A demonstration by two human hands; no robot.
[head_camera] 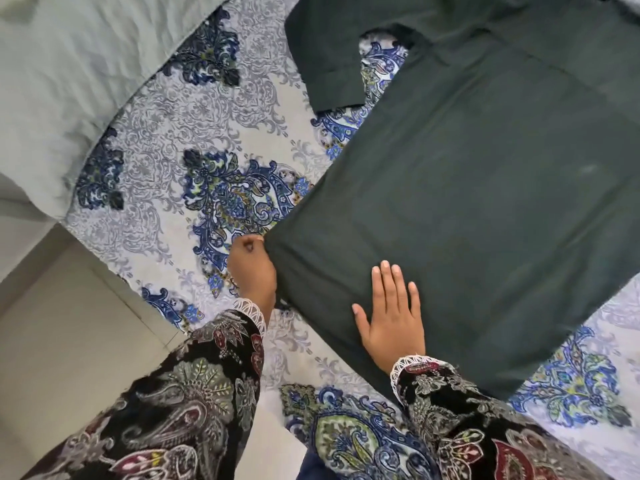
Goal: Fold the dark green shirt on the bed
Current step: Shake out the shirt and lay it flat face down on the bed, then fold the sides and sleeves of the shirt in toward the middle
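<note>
A pale grey pillow is lying at the far left edge of the bed, partly covering the bedsheet, which is printed with grey scrollwork and blue paisley motifs. Below it, past the bed's left edge, a strip of light floor is showing.

The left hand, coming out of a dark paisley sleeve with a white lace cuff, is curling closed on the shirt's near-left corner, pinching the fabric at that corner. Just to its right, the right hand is lying flat on the shirt, palm down, fingers spread slightly and pressing the cloth near its near edge; its sleeve carries the same pattern and lace trim.

The dark green shirt is lying spread out across the middle and right of the bed, back side up and mostly smooth. One of its sleeves is stretching out toward the bed's far edge. No brand, label or readable writing is showing on the shirt or the bedding.
</note>
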